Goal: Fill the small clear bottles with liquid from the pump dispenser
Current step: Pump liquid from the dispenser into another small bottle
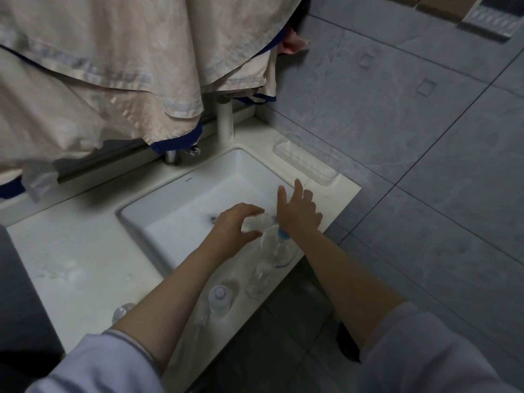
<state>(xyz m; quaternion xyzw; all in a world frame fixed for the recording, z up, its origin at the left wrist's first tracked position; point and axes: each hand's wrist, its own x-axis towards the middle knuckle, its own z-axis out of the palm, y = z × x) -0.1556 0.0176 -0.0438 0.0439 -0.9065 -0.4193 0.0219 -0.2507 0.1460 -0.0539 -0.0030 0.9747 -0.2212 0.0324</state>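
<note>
My left hand (236, 225) grips a small clear bottle (259, 222), held on its side over the white sink (181, 194). My right hand (297, 212) lies over the top of the pump dispenser (276, 246), a clear bottle with a blue collar on the counter's front edge; thumb and forefinger are stretched out. Its pump head is hidden under the palm. Along the front edge stand more small clear bottles: one (259, 277) without a cap, one (219, 296) capped, and another (122, 310) left of my forearm.
The white counter (76, 251) surrounds the sink. A clear plastic tray (306, 158) sits at its back right. A tap (173, 156) stands behind the basin under hanging beige cloth (99, 66). Grey floor tiles lie to the right.
</note>
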